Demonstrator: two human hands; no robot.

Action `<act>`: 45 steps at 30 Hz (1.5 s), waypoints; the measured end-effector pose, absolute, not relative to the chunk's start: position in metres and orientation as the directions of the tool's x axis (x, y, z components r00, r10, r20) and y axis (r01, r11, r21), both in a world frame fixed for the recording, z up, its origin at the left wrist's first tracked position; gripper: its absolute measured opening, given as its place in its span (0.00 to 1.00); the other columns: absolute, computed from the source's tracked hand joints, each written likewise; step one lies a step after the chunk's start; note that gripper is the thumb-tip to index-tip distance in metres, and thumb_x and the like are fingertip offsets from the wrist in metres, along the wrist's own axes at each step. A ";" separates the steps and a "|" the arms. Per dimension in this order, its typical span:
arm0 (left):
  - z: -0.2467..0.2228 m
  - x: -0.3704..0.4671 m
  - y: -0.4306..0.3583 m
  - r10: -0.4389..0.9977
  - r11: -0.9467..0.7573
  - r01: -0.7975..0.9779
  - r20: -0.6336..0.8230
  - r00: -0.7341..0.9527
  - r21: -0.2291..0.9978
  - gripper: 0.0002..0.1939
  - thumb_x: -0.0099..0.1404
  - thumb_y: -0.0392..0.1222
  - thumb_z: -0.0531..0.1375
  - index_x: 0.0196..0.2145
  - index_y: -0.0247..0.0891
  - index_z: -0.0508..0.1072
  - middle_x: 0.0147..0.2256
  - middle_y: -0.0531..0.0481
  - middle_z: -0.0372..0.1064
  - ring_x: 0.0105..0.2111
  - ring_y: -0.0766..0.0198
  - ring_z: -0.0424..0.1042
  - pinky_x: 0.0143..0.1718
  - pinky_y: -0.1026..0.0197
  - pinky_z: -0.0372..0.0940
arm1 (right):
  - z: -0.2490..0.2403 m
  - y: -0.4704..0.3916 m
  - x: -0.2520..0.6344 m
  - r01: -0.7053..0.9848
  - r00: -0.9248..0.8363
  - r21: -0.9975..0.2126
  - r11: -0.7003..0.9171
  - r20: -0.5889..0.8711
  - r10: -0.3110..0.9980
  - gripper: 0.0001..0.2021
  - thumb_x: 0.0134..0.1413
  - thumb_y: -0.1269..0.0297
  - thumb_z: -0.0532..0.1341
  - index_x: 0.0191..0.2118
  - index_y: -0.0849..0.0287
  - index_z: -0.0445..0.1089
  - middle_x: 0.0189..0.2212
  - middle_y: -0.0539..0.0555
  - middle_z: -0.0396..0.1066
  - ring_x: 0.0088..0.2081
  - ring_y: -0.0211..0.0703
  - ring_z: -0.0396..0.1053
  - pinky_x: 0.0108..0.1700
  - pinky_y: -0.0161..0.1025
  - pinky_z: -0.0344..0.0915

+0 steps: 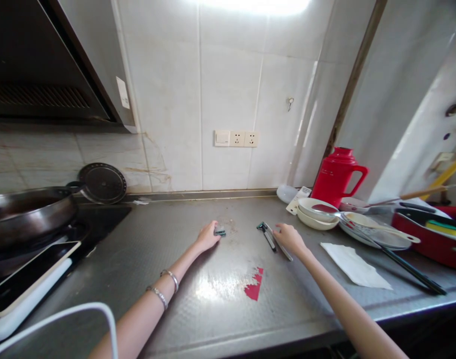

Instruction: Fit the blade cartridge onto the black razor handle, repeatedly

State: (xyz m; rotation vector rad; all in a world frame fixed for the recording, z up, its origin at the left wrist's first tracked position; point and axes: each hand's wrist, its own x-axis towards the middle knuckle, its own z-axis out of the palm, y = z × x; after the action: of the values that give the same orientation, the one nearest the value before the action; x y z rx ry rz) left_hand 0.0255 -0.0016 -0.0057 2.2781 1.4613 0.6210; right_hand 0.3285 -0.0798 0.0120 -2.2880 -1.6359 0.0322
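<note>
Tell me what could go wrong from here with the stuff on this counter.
The right hand is close to what looks like a razor, so a finger could brush its head and perhaps get nicked. The long black handle reaches close to the front edge of the counter, so a bump might knock it off. The white paper lies near the right forearm and could get dragged along.

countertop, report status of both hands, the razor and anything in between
Left hand at small green piece, right hand at silver tool, both grips unclear. Razor beside tool. Red scrap on countertop, nearer the camera.
</note>
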 end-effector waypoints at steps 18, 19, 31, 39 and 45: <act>0.021 0.067 -0.066 0.665 -0.714 0.419 0.356 0.656 0.560 0.33 0.52 0.40 0.63 0.54 0.38 0.57 0.48 0.44 0.64 0.49 0.59 0.63 0.50 0.58 0.58 | 0.056 -0.109 0.262 0.824 -0.413 -0.372 0.428 0.124 0.902 0.27 0.40 0.60 0.65 0.50 0.56 0.63 0.44 0.56 0.64 0.35 0.40 0.66 0.40 0.37 0.62; 0.021 0.068 -0.067 0.663 -0.715 0.414 0.356 0.659 0.564 0.33 0.52 0.40 0.63 0.54 0.38 0.57 0.48 0.44 0.64 0.49 0.59 0.63 0.50 0.58 0.58 | 0.056 -0.109 0.261 0.829 -0.407 -0.366 0.424 0.127 0.905 0.25 0.40 0.61 0.65 0.49 0.57 0.64 0.43 0.55 0.64 0.35 0.40 0.67 0.39 0.37 0.62; 0.013 0.042 -0.055 0.710 -0.667 0.456 0.318 0.628 0.589 0.41 0.52 0.46 0.63 0.59 0.37 0.51 0.55 0.40 0.57 0.55 0.56 0.57 0.57 0.56 0.51 | 0.046 -0.076 0.346 0.861 -0.247 -0.424 0.282 0.136 0.959 0.23 0.39 0.64 0.65 0.47 0.62 0.68 0.40 0.56 0.68 0.32 0.38 0.67 0.38 0.34 0.64; -0.004 0.016 -0.037 0.762 -0.628 0.508 0.332 0.556 0.590 0.34 0.53 0.47 0.61 0.56 0.38 0.57 0.52 0.41 0.61 0.53 0.55 0.60 0.55 0.54 0.54 | 0.029 -0.064 0.418 0.912 0.049 -0.391 -0.120 -0.187 0.981 0.31 0.35 0.65 0.67 0.51 0.63 0.66 0.30 0.55 0.70 0.24 0.38 0.66 0.20 0.30 0.60; -0.001 0.018 -0.040 0.754 -0.638 0.530 0.316 0.575 0.558 0.31 0.54 0.48 0.61 0.53 0.38 0.60 0.50 0.42 0.62 0.52 0.55 0.61 0.54 0.55 0.55 | 0.023 -0.060 0.411 0.898 0.033 -0.424 -0.112 -0.190 0.981 0.30 0.36 0.65 0.66 0.51 0.61 0.65 0.32 0.56 0.70 0.27 0.39 0.67 0.20 0.28 0.60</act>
State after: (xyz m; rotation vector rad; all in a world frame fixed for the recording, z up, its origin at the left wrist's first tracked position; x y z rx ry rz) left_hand 0.0176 -0.0403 -0.0012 2.4055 1.0367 0.7580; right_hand 0.4108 -0.0603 0.0233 -2.1136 -1.9568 0.6536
